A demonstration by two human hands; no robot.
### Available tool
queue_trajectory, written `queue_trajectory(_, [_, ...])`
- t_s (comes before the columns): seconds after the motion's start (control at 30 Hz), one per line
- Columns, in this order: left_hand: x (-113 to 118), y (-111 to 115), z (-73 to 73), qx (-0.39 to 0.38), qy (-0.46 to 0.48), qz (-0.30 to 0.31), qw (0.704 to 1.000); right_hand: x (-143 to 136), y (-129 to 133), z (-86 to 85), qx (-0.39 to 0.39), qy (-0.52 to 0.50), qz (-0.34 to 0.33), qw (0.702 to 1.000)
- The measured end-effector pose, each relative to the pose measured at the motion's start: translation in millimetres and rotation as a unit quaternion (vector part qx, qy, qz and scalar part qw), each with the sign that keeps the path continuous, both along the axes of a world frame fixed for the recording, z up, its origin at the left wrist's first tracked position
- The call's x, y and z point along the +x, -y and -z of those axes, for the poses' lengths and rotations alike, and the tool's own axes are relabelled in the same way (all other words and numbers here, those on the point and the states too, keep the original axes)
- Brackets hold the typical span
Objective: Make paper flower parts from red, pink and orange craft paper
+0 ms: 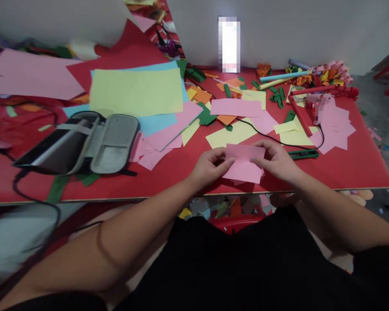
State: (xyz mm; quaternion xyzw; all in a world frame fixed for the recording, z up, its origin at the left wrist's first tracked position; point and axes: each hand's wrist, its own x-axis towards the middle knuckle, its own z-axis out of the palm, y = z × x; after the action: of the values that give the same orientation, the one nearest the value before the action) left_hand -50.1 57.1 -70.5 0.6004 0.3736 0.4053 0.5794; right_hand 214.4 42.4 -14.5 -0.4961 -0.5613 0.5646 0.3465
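Note:
A small sheet of pink paper (244,166) is held between both hands near the front edge of the table. My left hand (210,166) pinches its left side, thumb on top. At its upper right, my right hand (274,160) grips the sheet with the thumb in front and fingers behind. More pink paper peeks out beneath the sheet. Just right of my right hand lies a green cutter-like tool (303,154). Behind the hands are a yellow sheet (230,134) and a pink strip (236,107).
A pink glue gun (319,106) with a black cord stands at right beside rolled paper tubes (283,77) and paper flowers (332,73). An opened grey case (115,142) and large coloured sheets (136,90) occupy the left of the red table (359,170). A blurred-out phone-like screen (229,45) leans on the wall.

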Motion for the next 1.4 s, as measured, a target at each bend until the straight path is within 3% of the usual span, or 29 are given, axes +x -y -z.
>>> queue_trajectory(0.27, [2, -1, -3.8, 0.009, -0.013, -0.013, 1.000, 0, 3, -6.2, 0.005, -0.011, 0.016, 1.000])
queue_trajectory(0.47, [1, 0, -4.5, 0.019, -0.034, 0.008, 0.999, 1, 4, -1.2, 0.026, 0.057, 0.022, 0.998])
queue_trajectory(0.63, [2, 0, -1.0, 0.048, -0.076, 0.004, 0.996, -2, 3, -3.2, 0.077, 0.077, 0.001, 0.994])
queue_trajectory(0.77, [2, -1, -0.7, 0.042, -0.047, -0.006, 0.998, -1, 5, -3.2, 0.074, 0.085, -0.015, 0.993])
queue_trajectory(0.93, [1, -1, -2.1, 0.019, -0.006, -0.006, 1.000, 0, 10, -3.0, 0.018, 0.031, -0.002, 0.999])
queue_trajectory(1.1, [1, 0, -7.3, 0.017, -0.031, 0.011, 0.999, -1, 11, -2.0, -0.030, -0.044, 0.034, 0.998])
queue_trajectory(1.4, [-2, 4, -9.5, 0.045, -0.024, -0.001, 0.999, -10, 31, 2.5, -0.108, -0.085, 0.073, 0.988])
